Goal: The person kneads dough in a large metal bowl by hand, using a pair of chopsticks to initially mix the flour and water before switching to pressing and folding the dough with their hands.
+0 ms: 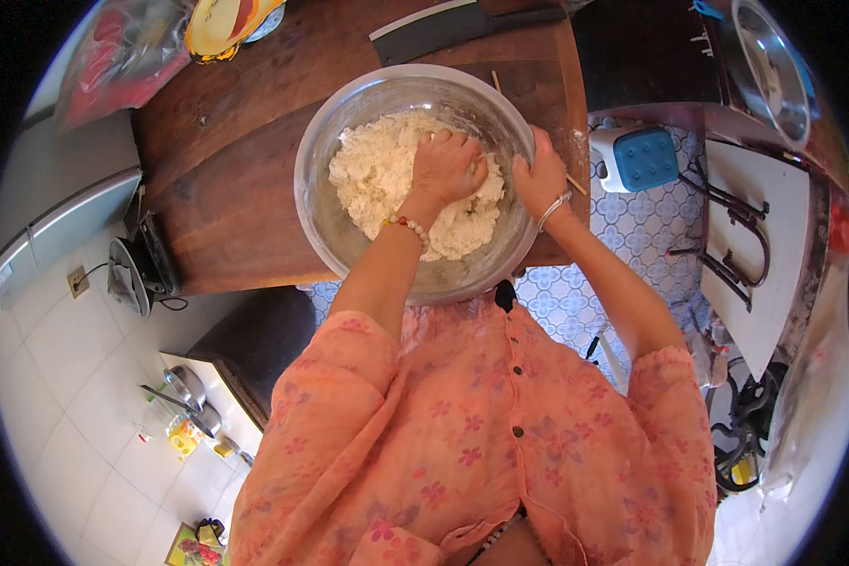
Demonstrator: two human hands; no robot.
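Note:
A wide stainless steel bowl (pixel 316 184) stands at the table's front edge, close against my body. Shaggy, crumbly pale dough (pixel 375 159) covers much of its bottom, with floury smears on the inner wall. My left hand (pixel 449 166) is inside the bowl, its curled fingers pressed into the dough; the fingertips are partly hidden. At the bowl's right side my right hand (pixel 543 173) grips the rim, thumb on the inside and fingers outside.
The wooden table (pixel 226 177) bears a cleaver (pixel 431 32) beyond the bowl and a thin wooden stick (pixel 576 185) partly hidden by it. A yellow dish (pixel 223 25) and plastic bag (pixel 124 56) lie far left. A blue-topped stool (pixel 645 159) stands on the tiled floor at right.

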